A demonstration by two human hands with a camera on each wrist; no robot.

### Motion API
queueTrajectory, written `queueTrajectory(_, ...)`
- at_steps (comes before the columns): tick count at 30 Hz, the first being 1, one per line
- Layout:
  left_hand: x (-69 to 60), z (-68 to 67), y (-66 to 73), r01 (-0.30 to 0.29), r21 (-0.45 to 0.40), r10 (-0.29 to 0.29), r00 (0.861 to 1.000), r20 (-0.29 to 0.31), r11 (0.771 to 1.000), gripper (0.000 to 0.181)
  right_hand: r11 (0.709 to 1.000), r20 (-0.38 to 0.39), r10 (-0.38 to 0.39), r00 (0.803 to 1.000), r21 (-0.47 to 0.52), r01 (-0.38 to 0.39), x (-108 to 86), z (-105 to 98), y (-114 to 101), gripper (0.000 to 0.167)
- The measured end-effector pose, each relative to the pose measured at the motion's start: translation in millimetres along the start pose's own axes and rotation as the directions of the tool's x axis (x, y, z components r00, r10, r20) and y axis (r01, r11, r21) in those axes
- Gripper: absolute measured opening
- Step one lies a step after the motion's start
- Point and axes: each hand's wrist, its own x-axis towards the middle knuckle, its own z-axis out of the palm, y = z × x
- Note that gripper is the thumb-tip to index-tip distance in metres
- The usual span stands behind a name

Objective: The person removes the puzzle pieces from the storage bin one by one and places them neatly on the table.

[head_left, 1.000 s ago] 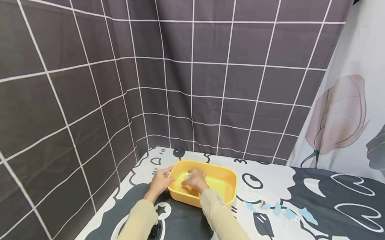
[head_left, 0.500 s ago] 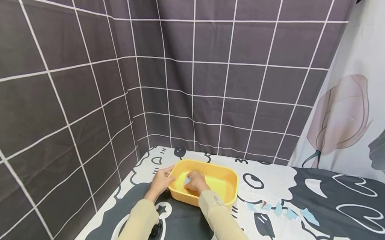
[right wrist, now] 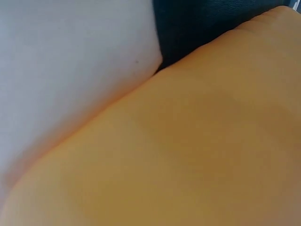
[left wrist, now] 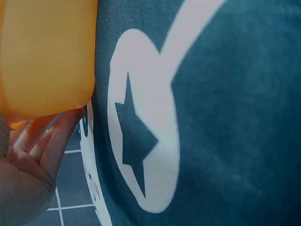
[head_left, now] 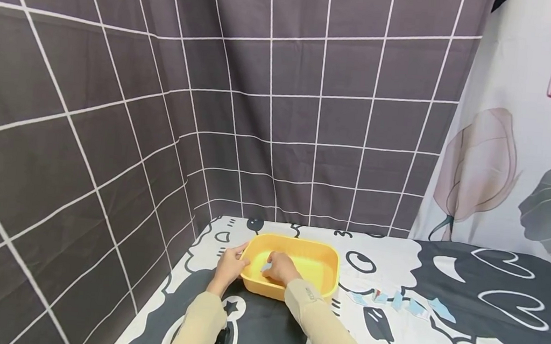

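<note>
A yellow plastic basin [head_left: 314,264] sits on the patterned cloth. My left hand [head_left: 229,268] grips its left end, thumb at the rim and fingers along the outside. In the left wrist view, the fingers of the left hand [left wrist: 35,165] curve against the basin's orange-looking outer wall [left wrist: 47,61]. Inside the basin, my right hand [head_left: 282,268] is low over the left part of the floor, pinching a small light blue scrap [head_left: 266,267] that looks like paper. The right wrist view shows basin wall [right wrist: 188,155] and blurred skin; the fingertips are out of sight there.
Several light blue scraps lie in a row right of the basin, among them a torn piece [head_left: 441,310] and one with a red patch [head_left: 379,297]. A dark grid curtain [head_left: 294,114] hangs behind and left. A small black object [head_left: 221,338] is by the left sleeve.
The head view has tilted up slightly, so everything sits lower. My right hand has shifted little inside the basin, and the blue scrap stays at its fingertips. The left hand keeps its grip.
</note>
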Motion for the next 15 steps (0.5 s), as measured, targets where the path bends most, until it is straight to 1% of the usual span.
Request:
queueTrajectory(5,-1.0,0.9,-3.5,-0.017,0.003,0.017,1.000,-0.018,1.000,0.056,0.998,-0.029,0.041,0.999,0.048,-0.039,-5.7,-2,5,0.027)
queueTrajectory(8,-1.8,1.8,-5.3,-0.003,0.000,0.003,1.000,-0.026,1.000,0.056,0.994,-0.006,0.060,0.998,0.087,-0.060,-8.3,-3,9,0.029)
queueTrajectory(10,-2.1,2.0,-6.3,-0.011,0.005,0.011,1.000,-0.029,1.000,0.056,0.991,0.004,0.054,0.999,0.119,-0.054,-9.7,-4,12,0.029)
queueTrajectory(15,-0.7,2.1,-6.7,-0.022,-0.003,0.022,0.999,-0.028,1.000,0.056,0.990,-0.005,0.016,1.000,0.137,-0.015,-14.0,-10,20,0.028)
